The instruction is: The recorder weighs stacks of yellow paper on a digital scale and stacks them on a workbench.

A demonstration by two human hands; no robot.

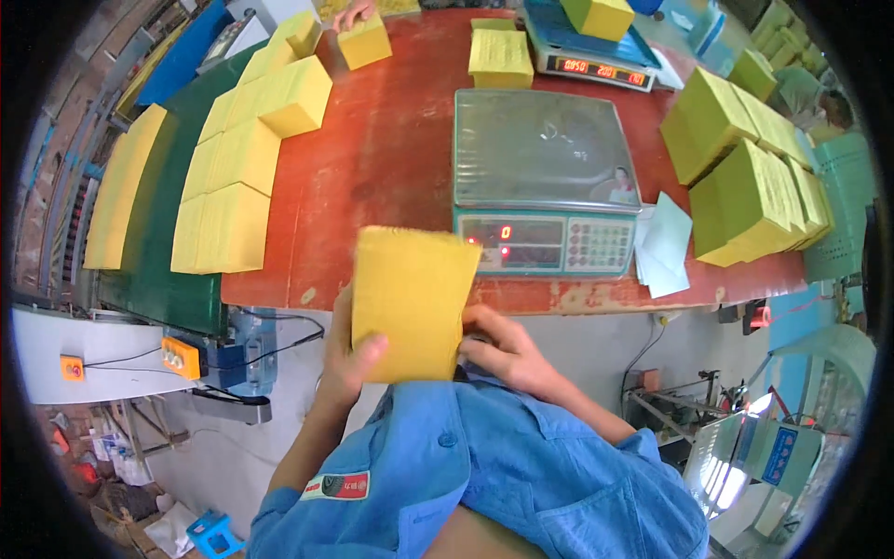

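A thick stack of yellow paper is held upright in front of my chest, just short of the table's near edge. My left hand grips its left side, with the thumb lying across the front face. At the lower right edge of the stack, my right hand has its fingers curled and pressed against the sheets; some fingertips are hidden. Just beyond the stack stands a digital scale with a bare metal pan and a lit red display.
Yellow paper stacks line the red table's left side beside a green surface. More stacks stand at right, near pale sheets. A second scale carries a stack. Another person's hand touches a far block.
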